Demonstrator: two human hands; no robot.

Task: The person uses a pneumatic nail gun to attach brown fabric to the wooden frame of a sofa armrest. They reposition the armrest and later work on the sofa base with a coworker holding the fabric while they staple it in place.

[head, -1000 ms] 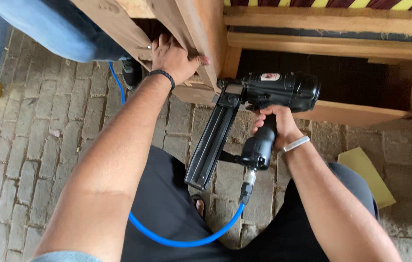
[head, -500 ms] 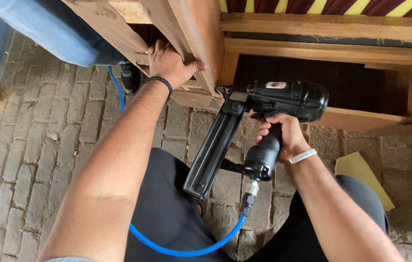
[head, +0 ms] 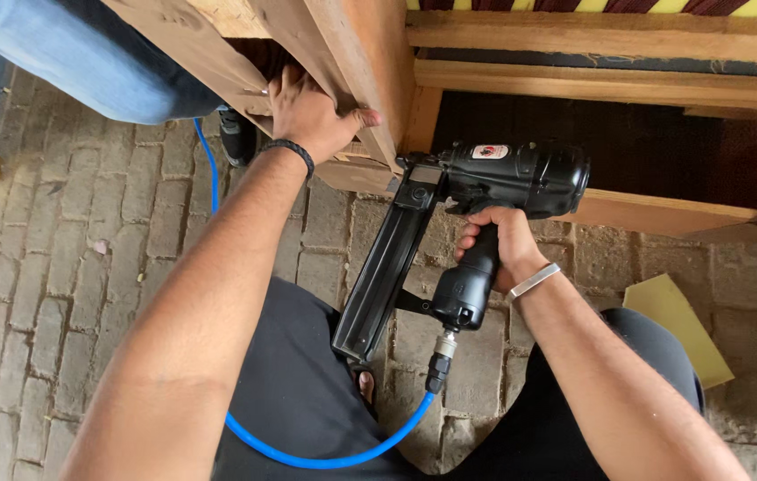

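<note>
Black nail gun (head: 485, 178) has shifted slightly rightward, seemingly, in right hand (head: 499, 245).

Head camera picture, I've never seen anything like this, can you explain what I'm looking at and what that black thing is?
This single view comes from a camera worn on a person's head, looking down at their own arms. The right hand wraps around the grip of a black pneumatic nail gun, whose nose sits against the corner of a wooden frame. A blue air hose plugs into the bottom of the grip and loops past the person's lap. The left hand steadies the frame's wooden post. Below is a brick floor, with a yellow sheet lying on it. At top left, another person's leg in jeans shows.
</note>
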